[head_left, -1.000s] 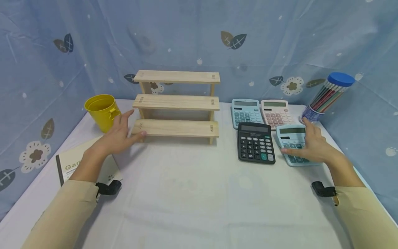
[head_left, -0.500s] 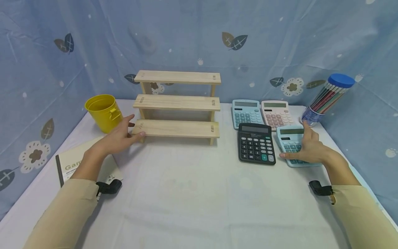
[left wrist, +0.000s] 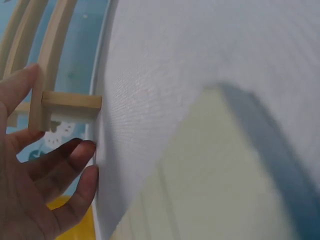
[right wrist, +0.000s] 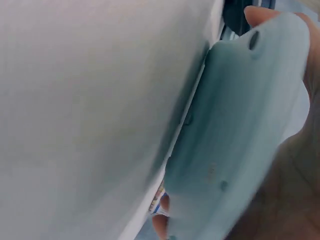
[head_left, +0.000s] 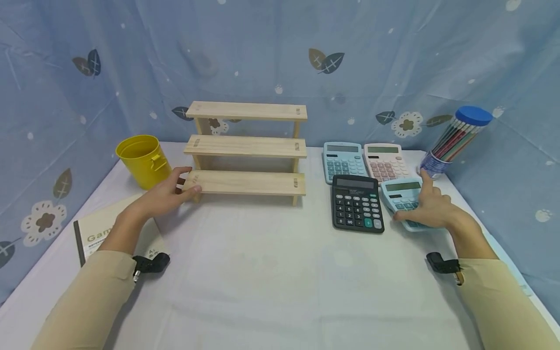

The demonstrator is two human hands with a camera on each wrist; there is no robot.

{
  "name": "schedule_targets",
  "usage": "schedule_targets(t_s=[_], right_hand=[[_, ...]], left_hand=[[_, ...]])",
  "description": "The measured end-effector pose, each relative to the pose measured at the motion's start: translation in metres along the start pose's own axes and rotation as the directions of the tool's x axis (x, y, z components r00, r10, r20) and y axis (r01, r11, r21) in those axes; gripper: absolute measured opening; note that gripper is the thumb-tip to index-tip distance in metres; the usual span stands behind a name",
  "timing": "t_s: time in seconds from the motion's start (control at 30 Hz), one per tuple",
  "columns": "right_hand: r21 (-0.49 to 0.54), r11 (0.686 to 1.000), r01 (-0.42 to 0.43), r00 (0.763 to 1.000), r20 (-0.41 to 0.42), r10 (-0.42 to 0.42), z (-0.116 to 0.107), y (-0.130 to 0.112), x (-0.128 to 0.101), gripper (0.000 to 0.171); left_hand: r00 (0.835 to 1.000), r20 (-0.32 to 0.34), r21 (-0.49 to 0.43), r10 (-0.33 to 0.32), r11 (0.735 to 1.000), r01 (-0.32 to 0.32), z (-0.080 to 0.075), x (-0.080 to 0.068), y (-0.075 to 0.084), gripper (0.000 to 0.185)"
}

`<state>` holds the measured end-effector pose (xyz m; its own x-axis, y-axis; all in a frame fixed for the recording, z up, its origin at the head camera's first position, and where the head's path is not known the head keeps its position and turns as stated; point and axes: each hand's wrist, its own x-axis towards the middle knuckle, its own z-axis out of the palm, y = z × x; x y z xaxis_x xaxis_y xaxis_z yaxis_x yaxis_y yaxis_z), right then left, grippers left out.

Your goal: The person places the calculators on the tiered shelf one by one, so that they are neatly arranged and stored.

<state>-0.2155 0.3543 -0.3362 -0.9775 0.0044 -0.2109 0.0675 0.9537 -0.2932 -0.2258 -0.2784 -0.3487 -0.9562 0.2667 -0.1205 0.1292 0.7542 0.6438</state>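
On the white-covered worktop [head_left: 253,277], before a blue patterned cloth [head_left: 262,48], two hands grip separate objects. The left hand [head_left: 164,197] is partly closed at the left end of a three-tier wooden rack [head_left: 245,146]: its thumb lies on top of the lowest shelf and a finger lies beneath, pinching the board, while the other fingers are loosely bent, as the left wrist view shows. The rack stands upright left of centre. The right hand [head_left: 433,206] is spread wide across a front blue calculator [head_left: 402,200], thumb at the left edge and fingertips at the far right. This calculator is tilted, its underside exposed in the right wrist view. Just to its left lies a black calculator [head_left: 357,204]; behind these, side by side, are a rear blue calculator [head_left: 345,160] and a pink calculator [head_left: 385,163]. A clear pencil tub [head_left: 457,138] with a blue lid stands beyond the right hand. At far left, a yellow bucket [head_left: 143,163] stands near the rack, and a cream notebook [head_left: 146,236] lies partly hidden under the left forearm.
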Motion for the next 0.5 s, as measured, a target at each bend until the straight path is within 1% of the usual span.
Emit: schedule_targets(t_s=[0.1,0.17,0.3,0.5], right_hand=[[0.049,0.999,-0.008,0.999,-0.036,0.010,-0.002,-0.003,0.000,0.147],[0.091,0.996,0.006,0.997,-0.073,0.000,-0.004,-0.006,-0.001,0.147],[0.154,0.985,0.073,0.985,-0.165,-0.047,-0.009,-0.014,-0.004,0.146],[0.145,0.977,0.158,0.953,-0.283,-0.112,-0.014,-0.030,-0.009,0.147]], left_hand=[[1.000,-0.001,-0.006,-0.001,1.000,0.001,0.000,0.000,0.000,0.088],[1.000,-0.005,-0.012,-0.001,1.000,0.001,-0.001,0.000,0.001,0.088],[1.000,-0.007,-0.020,-0.009,1.000,0.008,-0.001,0.000,0.001,0.087],[0.999,0.016,-0.018,-0.036,0.999,0.036,-0.001,-0.002,0.002,0.088]])
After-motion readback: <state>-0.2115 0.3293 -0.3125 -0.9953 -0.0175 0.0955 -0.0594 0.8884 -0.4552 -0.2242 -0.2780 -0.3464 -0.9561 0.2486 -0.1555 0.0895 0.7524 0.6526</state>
